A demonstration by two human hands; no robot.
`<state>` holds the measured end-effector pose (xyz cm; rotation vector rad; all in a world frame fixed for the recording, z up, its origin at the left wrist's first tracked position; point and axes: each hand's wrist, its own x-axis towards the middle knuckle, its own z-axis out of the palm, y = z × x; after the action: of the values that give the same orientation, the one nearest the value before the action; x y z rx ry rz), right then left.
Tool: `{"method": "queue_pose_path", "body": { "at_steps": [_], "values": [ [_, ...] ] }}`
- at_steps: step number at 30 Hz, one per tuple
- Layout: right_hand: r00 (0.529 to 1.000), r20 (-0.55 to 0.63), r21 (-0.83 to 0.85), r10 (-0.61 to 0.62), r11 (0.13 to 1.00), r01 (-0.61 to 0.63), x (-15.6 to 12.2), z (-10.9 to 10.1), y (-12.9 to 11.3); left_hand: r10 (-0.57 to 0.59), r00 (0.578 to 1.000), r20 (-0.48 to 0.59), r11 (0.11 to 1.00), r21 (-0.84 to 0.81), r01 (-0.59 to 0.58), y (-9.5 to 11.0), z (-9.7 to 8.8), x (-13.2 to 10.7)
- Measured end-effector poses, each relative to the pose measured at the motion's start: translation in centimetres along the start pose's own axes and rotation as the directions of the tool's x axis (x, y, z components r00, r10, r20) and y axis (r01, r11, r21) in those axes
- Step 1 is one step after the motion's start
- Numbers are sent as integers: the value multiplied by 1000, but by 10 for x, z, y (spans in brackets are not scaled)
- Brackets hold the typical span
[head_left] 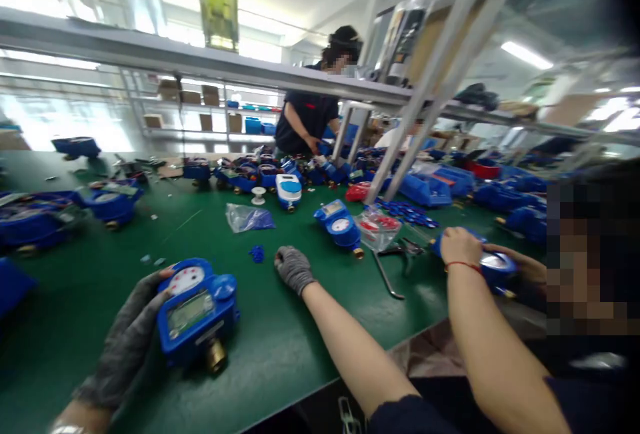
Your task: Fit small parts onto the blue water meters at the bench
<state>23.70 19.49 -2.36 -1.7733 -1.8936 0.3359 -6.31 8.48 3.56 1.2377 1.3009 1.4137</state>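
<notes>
1. The left hand (131,334), in a grey glove, is at the near left. Its fingers are bent around the left side of a blue water meter (197,311) and its thumb is on the top edge beside the round dial, so the hand has hold of the meter.
2. The meter lies on the green table (280,354), near the near edge. Its display faces up and its brass fitting (216,356) points toward the near side. The text on the display is too blurred to read.
3. The wrist of the left hand is cut off by the bottom edge of the picture.
4. The right hand (294,267), also in a grey glove, rests on the table in the middle, well apart from the meter. Its fingers are curled under. I cannot tell whether something is inside them.
5. A small blue part (257,253) lies just left of the right hand. Its shape is hard to make out.
6. Farther away lie a clear plastic bag (247,217) and a second meter (340,224).
7. At the right, a co-worker's hand (459,244) with a red string on the wrist holds another meter (497,267), which is partly hidden by that hand.
8. Pliers (400,251) lie between the right hand and the co-worker's hand.
9. At the far side a person (305,117) in a dark shirt stands behind many blue meters. A metal rail partly hides this person.
</notes>
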Motion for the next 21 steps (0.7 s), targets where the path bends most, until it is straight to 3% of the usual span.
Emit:
{"method": "queue_pose_path", "body": {
  "at_steps": [1,4,10,13,18,21],
  "values": [
    [1000,19,35,-9,999,8,2,1,-1,-65,997,32,996,-63,67,-1,-3,-2],
    [995,72,144,-66,988,55,-8,0,-14,-69,997,22,986,-151,71,-4,-1,1],
    [957,101,475,-271,859,192,-75,-16,-65,-38,999,27,981,-189,42,-4,4,3],
    [938,92,429,-334,864,265,-91,-18,-79,-19,1000,21,983,-182,22,-3,3,2],
    [916,71,370,-394,864,343,-87,-15,-81,-24,999,39,977,-209,32,-6,4,3],
    [861,62,296,-505,833,467,-85,-18,-77,-16,999,49,977,-214,26,-9,4,4]
  ]
}}
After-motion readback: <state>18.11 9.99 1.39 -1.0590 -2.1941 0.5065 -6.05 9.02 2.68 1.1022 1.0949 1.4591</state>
